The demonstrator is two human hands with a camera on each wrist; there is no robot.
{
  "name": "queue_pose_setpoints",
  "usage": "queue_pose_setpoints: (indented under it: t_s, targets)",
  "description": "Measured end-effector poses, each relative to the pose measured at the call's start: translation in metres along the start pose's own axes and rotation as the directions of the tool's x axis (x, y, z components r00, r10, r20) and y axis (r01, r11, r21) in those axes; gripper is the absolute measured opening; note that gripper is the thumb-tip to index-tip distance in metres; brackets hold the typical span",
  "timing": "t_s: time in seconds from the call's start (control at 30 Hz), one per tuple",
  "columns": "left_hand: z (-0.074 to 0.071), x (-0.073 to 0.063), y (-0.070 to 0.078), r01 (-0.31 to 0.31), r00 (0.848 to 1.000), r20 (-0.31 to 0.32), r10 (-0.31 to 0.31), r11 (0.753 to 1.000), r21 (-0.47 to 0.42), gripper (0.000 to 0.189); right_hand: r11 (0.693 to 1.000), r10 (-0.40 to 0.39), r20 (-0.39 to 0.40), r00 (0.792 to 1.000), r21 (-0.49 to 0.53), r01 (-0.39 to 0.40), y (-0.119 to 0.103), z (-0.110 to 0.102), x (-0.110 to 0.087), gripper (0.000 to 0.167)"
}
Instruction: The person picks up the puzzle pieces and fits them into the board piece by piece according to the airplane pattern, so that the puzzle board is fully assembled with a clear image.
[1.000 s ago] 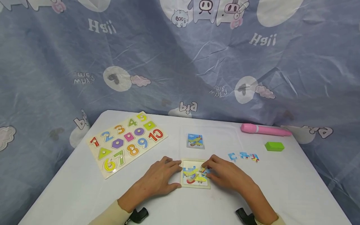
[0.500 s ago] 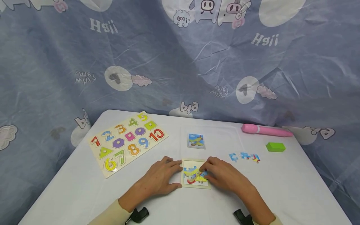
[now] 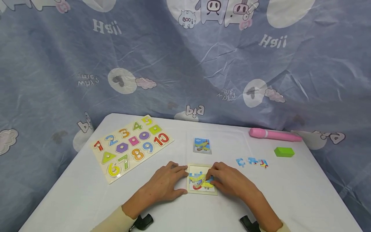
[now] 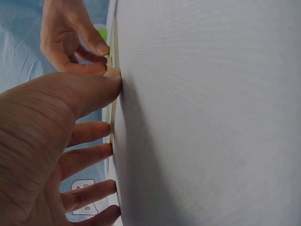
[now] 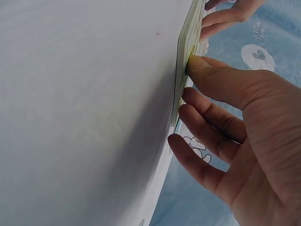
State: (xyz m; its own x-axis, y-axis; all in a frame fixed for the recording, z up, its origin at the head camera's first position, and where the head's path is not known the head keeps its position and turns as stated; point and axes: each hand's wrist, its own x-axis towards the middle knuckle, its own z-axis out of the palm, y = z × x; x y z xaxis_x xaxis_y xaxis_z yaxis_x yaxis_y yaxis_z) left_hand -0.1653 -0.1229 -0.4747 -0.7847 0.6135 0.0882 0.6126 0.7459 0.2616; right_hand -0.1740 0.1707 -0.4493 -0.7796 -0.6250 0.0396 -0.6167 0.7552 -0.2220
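Note:
A small wooden jigsaw tray (image 3: 202,193) lies flat, partly filled with pieces of a yellow airplane picture. My left hand (image 3: 163,183) rests at its left side, thumb and fingertips touching the edge with the other fingers spread, as the left wrist view also shows. Over the tray's right half, my right hand (image 3: 232,180) pinches a jigsaw piece (image 3: 210,178) between thumb and fingers, down at the picture. Those fingers hide most of the piece, and whether it sits flush I cannot tell. In the right wrist view, the thumb (image 5: 200,63) presses at the tray's face.
Several loose blue jigsaw pieces (image 3: 252,160) lie to the right. Behind the tray is an airplane picture card (image 3: 202,145). A number and shape board (image 3: 131,149) occupies the left, a green block (image 3: 284,151) and a pink marker-shaped tube (image 3: 275,134) the back right.
My right hand has shifted slightly left and lowered the jigsaw piece into the tray's right part, then holds nearly still. The left hand stays at the tray's edge.

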Motion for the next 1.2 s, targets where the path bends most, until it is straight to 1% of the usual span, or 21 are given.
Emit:
queue_pose_setpoints:
  t_s: [0.23,0.47,0.67,0.8,0.9,1.1,1.2]
  targets:
    - [-0.001,0.0,0.0,0.001,1.0,0.004,-0.001,1.0,-0.003,0.057,1.0,0.004,0.003,1.0,0.027,-0.004,-0.001,-0.002,-0.002,0.02]
    - [0.0,0.0,0.0,-0.001,1.0,0.0,0.001,1.0,-0.002,0.057,0.998,-0.052,-0.018,0.998,0.039,0.052,0.001,-0.003,-0.003,0.018]
    - [0.0,0.0,0.0,0.004,1.0,0.004,-0.004,1.0,-0.002,0.058,0.997,-0.051,-0.008,0.999,0.052,0.052,0.006,-0.006,-0.004,0.021]
    - [0.0,0.0,-0.001,-0.008,1.0,-0.008,0.008,1.0,0.0,0.057,0.998,-0.028,-0.019,0.999,0.059,0.029,0.014,-0.01,-0.006,0.022]
    - [0.0,0.0,-0.001,-0.014,1.0,-0.012,0.014,1.0,0.002,0.057,0.998,0.008,-0.027,1.0,0.061,-0.006,0.022,-0.015,-0.008,0.023]
    - [0.001,0.0,-0.001,-0.013,1.0,-0.012,0.013,1.0,0.002,0.057,0.995,0.091,-0.063,0.994,0.046,-0.089,0.046,-0.022,-0.015,0.031]
    - [0.001,-0.001,0.0,-0.014,1.0,-0.013,0.014,1.0,0.005,0.057,0.993,0.115,-0.085,0.99,0.05,-0.111,0.058,-0.022,-0.019,0.033]
